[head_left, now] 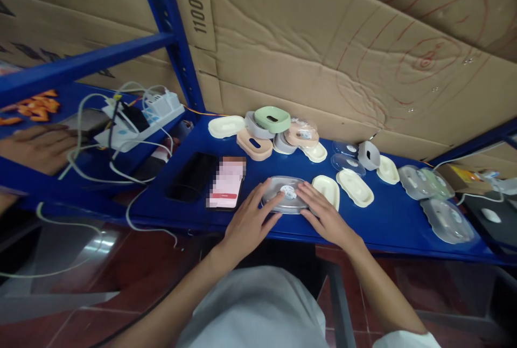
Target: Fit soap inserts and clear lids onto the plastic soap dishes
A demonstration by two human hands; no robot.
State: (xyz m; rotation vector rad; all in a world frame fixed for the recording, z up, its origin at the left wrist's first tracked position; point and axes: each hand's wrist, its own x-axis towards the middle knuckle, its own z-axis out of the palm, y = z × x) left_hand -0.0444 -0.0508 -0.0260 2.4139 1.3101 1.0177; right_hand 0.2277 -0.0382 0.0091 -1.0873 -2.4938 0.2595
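A clear oval plastic lid (285, 194) with a round white sticker lies near the front edge of the blue shelf (388, 218). My left hand (248, 224) rests on its left side, fingers spread and pressing down. My right hand (323, 210) presses flat on its right side, fingers stretched out. Neither hand grips it. Just right of the lid lie cream oval trays (354, 186).
A phone (226, 182) and a dark slab (193, 175) lie left of my hands. Stacked green, peach and grey soap-dish parts (271, 128) sit at the back. More clear lids (446, 220) lie right. A power strip with cables (139, 119) and another person's hand (36, 148) are at the left.
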